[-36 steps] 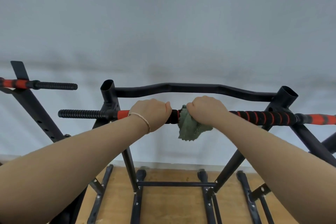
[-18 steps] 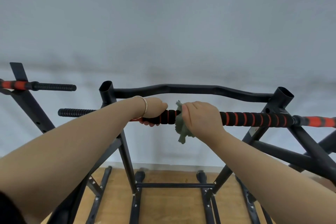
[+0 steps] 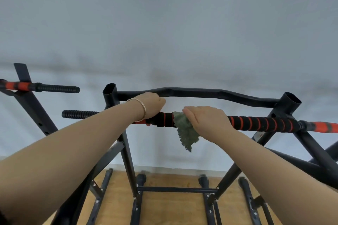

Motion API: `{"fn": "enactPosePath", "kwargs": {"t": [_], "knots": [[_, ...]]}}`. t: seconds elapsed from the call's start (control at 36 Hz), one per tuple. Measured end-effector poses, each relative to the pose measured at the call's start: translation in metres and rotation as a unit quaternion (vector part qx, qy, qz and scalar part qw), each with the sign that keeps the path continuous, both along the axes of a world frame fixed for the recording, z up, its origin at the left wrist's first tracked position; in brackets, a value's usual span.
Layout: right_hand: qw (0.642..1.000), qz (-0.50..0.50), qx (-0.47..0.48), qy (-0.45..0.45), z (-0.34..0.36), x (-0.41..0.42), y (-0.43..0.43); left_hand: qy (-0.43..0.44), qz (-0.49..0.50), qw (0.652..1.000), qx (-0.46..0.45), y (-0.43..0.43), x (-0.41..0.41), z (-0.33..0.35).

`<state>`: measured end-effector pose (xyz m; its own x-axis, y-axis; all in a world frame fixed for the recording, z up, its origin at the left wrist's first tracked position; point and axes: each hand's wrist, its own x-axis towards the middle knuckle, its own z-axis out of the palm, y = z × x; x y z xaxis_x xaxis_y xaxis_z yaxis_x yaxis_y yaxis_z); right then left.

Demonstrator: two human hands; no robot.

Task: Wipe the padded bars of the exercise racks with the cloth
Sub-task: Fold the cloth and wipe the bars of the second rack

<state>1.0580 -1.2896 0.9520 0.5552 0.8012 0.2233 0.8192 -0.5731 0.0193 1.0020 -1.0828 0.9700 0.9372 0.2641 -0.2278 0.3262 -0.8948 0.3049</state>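
A black padded bar with red rings (image 3: 259, 123) runs across the middle of the exercise rack. My left hand (image 3: 151, 105), with a thin bracelet on the wrist, grips this bar left of centre. Just to its right, my right hand (image 3: 204, 119) wraps a green cloth (image 3: 185, 133) around the bar, and a loose corner of the cloth hangs below. The padding under both hands is hidden.
A curved bare black bar (image 3: 210, 93) spans the rack's two open uprights behind the padded one. Another rack's red and black handle (image 3: 45, 87) sticks out at far left. Black frame legs (image 3: 128, 160) stand on a wooden floor (image 3: 173, 206) against a pale wall.
My right hand has slid the cloth a little rightward along the bar, and more of the cloth now hangs below. My left hand has kept its grip on the bar.
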Motion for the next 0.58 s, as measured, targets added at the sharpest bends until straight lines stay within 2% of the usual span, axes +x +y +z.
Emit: {"fn": "enactPosePath", "kwargs": {"t": [0.08,0.14,0.17,0.28,0.33,0.44,0.5,0.58], "knots": [[0.999,0.010,0.002,-0.049,-0.014,0.003,0.000,0.056,0.001,0.998,0.018,0.005,-0.005,-0.007],[0.994,0.026,-0.008,-0.103,-0.020,0.006,0.002,0.059,0.008,0.998,-0.011,0.007,-0.007,-0.012],[0.993,0.034,-0.005,-0.117,-0.024,0.007,0.002,0.059,-0.002,0.998,0.004,0.007,-0.006,-0.012],[0.987,0.040,0.010,-0.153,-0.028,0.009,0.005,0.064,-0.111,0.976,0.177,0.001,-0.010,-0.008],[0.985,0.038,0.021,-0.169,-0.027,0.008,0.009,0.028,-0.145,0.955,0.257,-0.001,-0.015,-0.009],[0.982,0.009,0.004,-0.191,-0.022,0.006,0.022,-0.020,-0.150,0.941,0.304,-0.003,-0.022,-0.015],[0.987,-0.003,-0.036,-0.160,-0.018,0.005,0.027,-0.038,-0.154,0.932,0.327,-0.004,-0.024,-0.017],[0.994,-0.024,-0.095,-0.040,-0.001,0.016,0.039,-0.057,-0.155,0.920,0.356,-0.006,-0.029,-0.022]]}}
